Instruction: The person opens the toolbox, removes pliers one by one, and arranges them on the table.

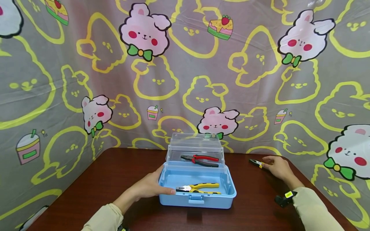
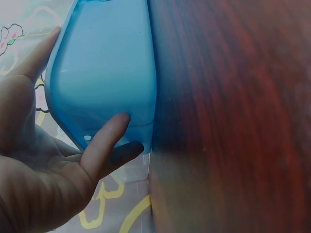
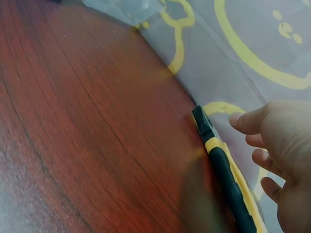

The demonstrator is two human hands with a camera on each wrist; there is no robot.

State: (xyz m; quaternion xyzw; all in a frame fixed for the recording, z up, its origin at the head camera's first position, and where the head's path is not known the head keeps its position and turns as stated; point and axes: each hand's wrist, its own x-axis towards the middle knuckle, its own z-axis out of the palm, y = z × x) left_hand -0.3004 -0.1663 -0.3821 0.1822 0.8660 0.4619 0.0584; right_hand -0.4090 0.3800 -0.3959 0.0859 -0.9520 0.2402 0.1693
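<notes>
The left hand (image 1: 148, 183) grips the box (image 1: 215, 201), the right hand (image 1: 278, 169) lies loose-fingered beside pliers (image 3: 224, 170) (likely stiff, weighty), best held by their handles (image 3: 237, 198).

Left fingers (image 2: 103, 145) in a wide grip, right fingers (image 3: 256, 121) loosely curled, arms (image 1: 313, 207) forward and apart.

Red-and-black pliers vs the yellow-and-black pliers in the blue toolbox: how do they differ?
Handles: red-and-black pliers have one red, one black; yellow-and-black pliers have yellow with black patches.
Head: dark on the red-and-black, bright silver on the yellow-and-black.
Place: red-and-black at the clear lid, yellow-and-black by the toolbox's front rim.
Shared: heads point left in the head view, handles spread.
</notes>
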